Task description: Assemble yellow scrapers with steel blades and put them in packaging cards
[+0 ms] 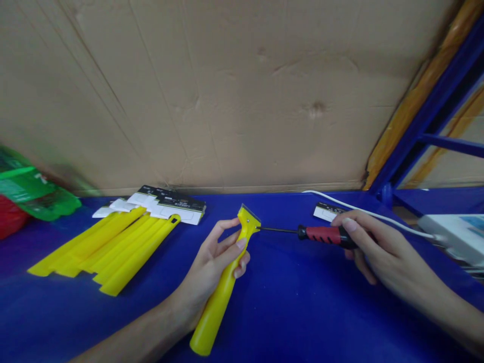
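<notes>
My left hand (pixel 217 262) is closed around the neck of a yellow scraper (pixel 216 315), whose thick handle slants down toward me. A thin blade edge runs across the scraper's angled head, and a small screw shows in its face. In my right hand (pixel 381 247) is a screwdriver (pixel 325 235) with a red and black handle, lying nearly level and pointing left. Its tip meets the right corner of the scraper's head; whether it sits in a screw there is too small to tell.
Several yellow handles (pixel 124 252) lie at left by black-and-white printed cards (pixel 170 204). A green plastic bottle (pixel 38 189) and a red item (pixel 11 217) are at far left. Behind my right hand are a small card (pixel 325 212), a white cable (pixel 370 213) and a white box (pixel 454 234). Cardboard (pixel 242 101) backs the blue table (pixel 295 307).
</notes>
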### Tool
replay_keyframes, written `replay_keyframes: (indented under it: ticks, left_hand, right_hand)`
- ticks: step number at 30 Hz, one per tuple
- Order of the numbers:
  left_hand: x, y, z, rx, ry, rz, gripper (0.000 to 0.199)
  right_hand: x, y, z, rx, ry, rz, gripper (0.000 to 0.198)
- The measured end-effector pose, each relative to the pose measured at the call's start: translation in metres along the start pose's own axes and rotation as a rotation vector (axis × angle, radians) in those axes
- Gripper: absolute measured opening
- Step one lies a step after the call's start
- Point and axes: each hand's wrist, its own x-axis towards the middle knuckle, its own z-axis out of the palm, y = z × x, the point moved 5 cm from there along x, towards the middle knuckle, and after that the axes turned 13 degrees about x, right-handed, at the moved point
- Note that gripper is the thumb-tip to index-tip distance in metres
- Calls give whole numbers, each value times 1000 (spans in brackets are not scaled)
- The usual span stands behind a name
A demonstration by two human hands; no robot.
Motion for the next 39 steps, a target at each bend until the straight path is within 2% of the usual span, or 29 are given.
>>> replay_keyframes:
  ticks: [2,5,9,14,16,18,21,24,29,35,39]
  left_hand:
    - [2,-3,-2,-17,1,13,46]
    - [1,-3,-3,-19,7,8,44]
    - [-3,0,-2,11,21,-38,43]
    - [-4,3,-2,50,-1,-38,44]
    - [-3,2,-2,57,-3,-39,46]
    - [-3,2,-3,50,19,-42,48]
    - [-4,0,-3,39,42,-37,46]
    - [-5,-3,-2,18,29,-27,47]
    - [-5,-3,-2,-11,34,-44,51]
    - [-2,-3,-5,-68,47,-16,47]
    - [-4,0,0,-51,-3,-16,45]
  right_hand:
    - [-1,2,0,50,-19,37,48]
    - [-2,-5,-1,144,-43,0,46]
    - [0,-10,0,142,-18,-7,39]
    - [3,4,5,34,42,86,51]
    - [3,5,5,72,42,112,52]
    - [3,2,6,176,-4,98,50]
    - [3,-6,4,250,-62,2,45]
    - [3,-5,3,174,-61,-23,38]
    - [-2,3,6,45,-4,66,53]
    - [-2,-11,9,53,-56,-61,43]
    - [-3,1,5,23,44,55,49]
